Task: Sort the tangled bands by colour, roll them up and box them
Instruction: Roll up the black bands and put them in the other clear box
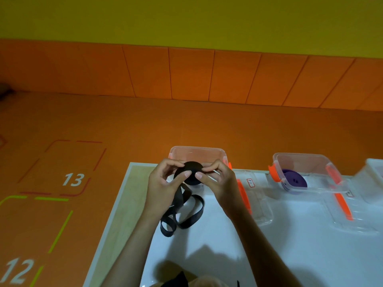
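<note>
Behind the black roll, a clear box

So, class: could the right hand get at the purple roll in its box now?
Probably yes: the box is open on top, only a flat lid lies between; but the right hand pinches the black roll.

Far right of the fingers, a blurry box is cut off. The nearer label is too small to read.

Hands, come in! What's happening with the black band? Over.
Left hand, right hand pinching black roll. Loose tail on table. Purple roll in box. Nothing in the way.
</note>
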Demonstrator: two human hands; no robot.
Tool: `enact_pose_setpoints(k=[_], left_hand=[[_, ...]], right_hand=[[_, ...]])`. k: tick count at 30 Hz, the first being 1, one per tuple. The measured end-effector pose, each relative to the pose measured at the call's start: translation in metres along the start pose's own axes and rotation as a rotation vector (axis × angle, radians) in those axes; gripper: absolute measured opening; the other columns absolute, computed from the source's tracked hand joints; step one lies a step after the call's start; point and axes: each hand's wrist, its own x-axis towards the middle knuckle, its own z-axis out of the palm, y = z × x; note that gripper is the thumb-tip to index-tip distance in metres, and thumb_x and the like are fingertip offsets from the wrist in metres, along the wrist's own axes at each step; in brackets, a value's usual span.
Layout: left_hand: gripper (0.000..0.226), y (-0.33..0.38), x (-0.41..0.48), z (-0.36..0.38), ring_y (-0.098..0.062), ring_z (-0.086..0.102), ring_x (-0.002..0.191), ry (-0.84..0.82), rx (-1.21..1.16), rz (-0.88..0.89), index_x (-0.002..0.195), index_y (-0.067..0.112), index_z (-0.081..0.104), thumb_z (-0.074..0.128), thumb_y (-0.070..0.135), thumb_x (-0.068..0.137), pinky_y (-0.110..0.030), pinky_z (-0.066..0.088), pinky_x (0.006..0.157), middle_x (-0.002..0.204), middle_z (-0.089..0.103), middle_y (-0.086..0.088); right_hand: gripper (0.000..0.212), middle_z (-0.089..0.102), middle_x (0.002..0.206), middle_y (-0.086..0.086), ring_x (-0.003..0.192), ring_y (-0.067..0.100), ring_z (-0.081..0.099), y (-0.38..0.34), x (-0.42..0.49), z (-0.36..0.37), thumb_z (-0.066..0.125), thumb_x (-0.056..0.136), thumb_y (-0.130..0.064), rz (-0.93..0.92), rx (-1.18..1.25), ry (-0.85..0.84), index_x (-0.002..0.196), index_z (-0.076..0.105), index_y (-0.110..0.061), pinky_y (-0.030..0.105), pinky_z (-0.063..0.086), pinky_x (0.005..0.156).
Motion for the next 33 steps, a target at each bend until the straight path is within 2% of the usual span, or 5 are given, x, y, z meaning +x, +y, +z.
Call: enact_pose_setpoints(k=[10,16,22,27,33], left_hand=[[0.026,-0.003,-0.001,-0.011,-0.016,0.071,0.115,-0.028,-0.009,-0.030,0.108,0.032,0.078,0.075,0.009,0.096,-0.029,0.056,0.099,0.117,0.077,0.004],[0.016,-0.002,0.000,-0.002,-0.019,0.073,0.107,0.037,-0.032,-0.022,0.104,0.020,0.076,0.077,0.008,0.094,-0.034,0.059,0.095,0.109,0.077,0.001],[0.027,-0.006,-0.002,-0.010,-0.024,0.074,0.111,-0.023,-0.044,-0.106,0.115,0.023,0.081,0.080,0.017,0.089,-0.051,0.059,0.097,0.116,0.079,0.002],[0.024,-0.006,0.000,-0.002,-0.015,0.074,0.106,0.002,0.000,-0.036,0.108,0.024,0.078,0.079,0.005,0.092,-0.024,0.057,0.091,0.109,0.079,0.006],[0.028,-0.010,-0.005,0.007,-0.014,0.072,0.115,-0.014,-0.015,-0.094,0.115,0.016,0.079,0.079,0.004,0.091,-0.031,0.057,0.101,0.118,0.078,0.006]], right_hand=[[0.013,0.078,0.109,0.000,0.107,0.026,0.076,-0.003,0.003,0.010,0.076,0.095,-0.009,0.063,0.098,0.026,0.106,0.069,-0.006,0.054,0.062,0.093],[0.024,0.080,0.092,0.003,0.090,0.021,0.079,-0.004,0.004,0.013,0.085,0.087,-0.010,0.102,-0.025,0.056,0.082,0.062,-0.006,0.051,0.064,0.084],[0.018,0.078,0.106,0.004,0.103,0.023,0.076,0.001,0.003,0.013,0.079,0.090,-0.018,0.121,0.085,0.032,0.106,0.072,-0.017,0.052,0.062,0.093],[0.023,0.079,0.095,0.008,0.093,0.025,0.077,0.003,0.009,0.004,0.085,0.085,-0.009,0.124,-0.018,-0.003,0.093,0.064,-0.005,0.043,0.064,0.082],[0.023,0.076,0.103,0.002,0.099,0.026,0.077,0.001,0.009,-0.002,0.085,0.084,-0.012,0.134,0.049,0.044,0.101,0.071,-0.018,0.054,0.064,0.088]])
